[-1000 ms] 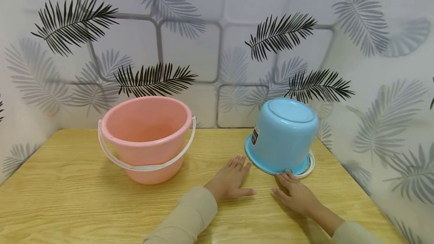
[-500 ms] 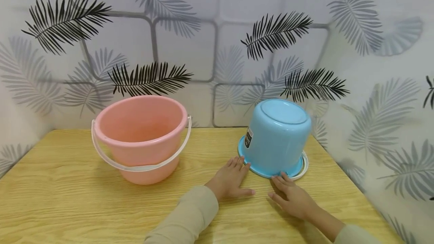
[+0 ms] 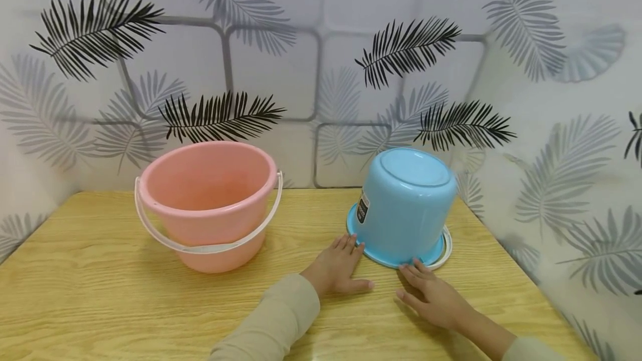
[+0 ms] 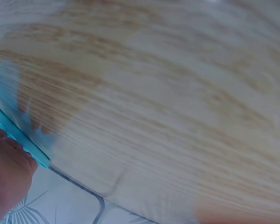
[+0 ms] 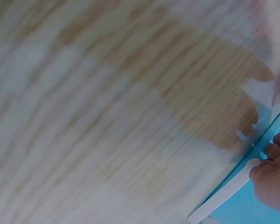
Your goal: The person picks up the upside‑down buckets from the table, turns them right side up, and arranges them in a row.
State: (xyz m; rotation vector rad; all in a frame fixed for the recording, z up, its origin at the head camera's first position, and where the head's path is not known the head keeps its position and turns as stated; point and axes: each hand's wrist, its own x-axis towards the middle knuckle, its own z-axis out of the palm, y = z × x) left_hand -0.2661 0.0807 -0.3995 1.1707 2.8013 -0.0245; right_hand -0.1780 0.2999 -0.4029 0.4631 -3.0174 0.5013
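Observation:
A light blue bucket [image 3: 408,210] stands upside down on the right half of the wooden table, its base facing up and a dark label on its left side. The fingertips of my left hand [image 3: 338,266] touch the front left of its rim, fingers spread and thumb pointing right. At the front right, near the white handle [image 3: 443,252], my right hand [image 3: 433,297] rests its fingertips on the rim, thumb held apart. In the left wrist view, fingers [image 4: 11,168] lie against the blue rim; the right wrist view has the other fingers [image 5: 273,172] beside the handle's end.
An upright pink bucket [image 3: 215,233] stands on the left of the table [image 3: 100,305], its white handle [image 3: 210,248] hanging in front. Walls with a leaf pattern [image 3: 271,88] rise behind and along the right side.
The blue bucket has slid slightly left and towards me. My left fingertips have come up against its rim, while my right fingers have stayed at it. The head view has shifted a little.

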